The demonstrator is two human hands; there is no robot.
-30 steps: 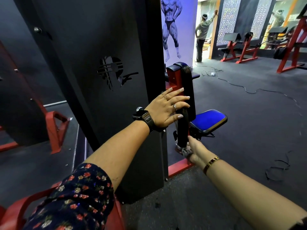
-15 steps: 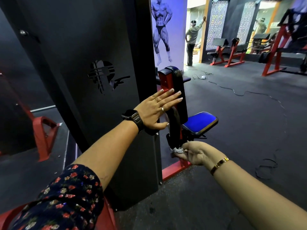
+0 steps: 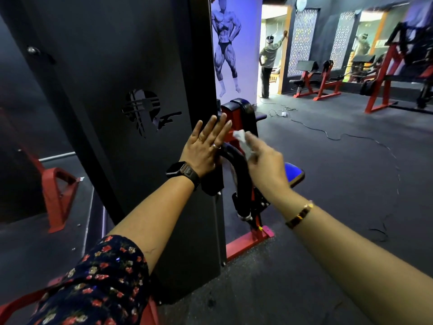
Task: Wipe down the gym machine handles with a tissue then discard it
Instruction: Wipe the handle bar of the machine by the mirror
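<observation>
A curved black handle (image 3: 241, 179) of the gym machine runs down from beside the tall black panel (image 3: 131, 90) to a chrome end near the red base. My left hand (image 3: 206, 146) lies flat with straight fingers against the panel's edge, just left of the handle's top. My right hand (image 3: 264, 165) pinches a crumpled white tissue (image 3: 242, 139) and holds it at the upper part of the handle, blurred by motion. Whether the tissue touches the handle I cannot tell.
A blue seat pad (image 3: 295, 174) sticks out behind my right wrist. The machine's red base bar (image 3: 248, 242) lies on the dark rubber floor. Red benches (image 3: 316, 85) stand at the back right, cables trail across the floor, and a person (image 3: 269, 64) stands in the far doorway.
My right hand has risen with the tissue from the handle's lower chrome end to its upper curve. My left hand stays flat on the panel edge, fingers pointing more upward.
</observation>
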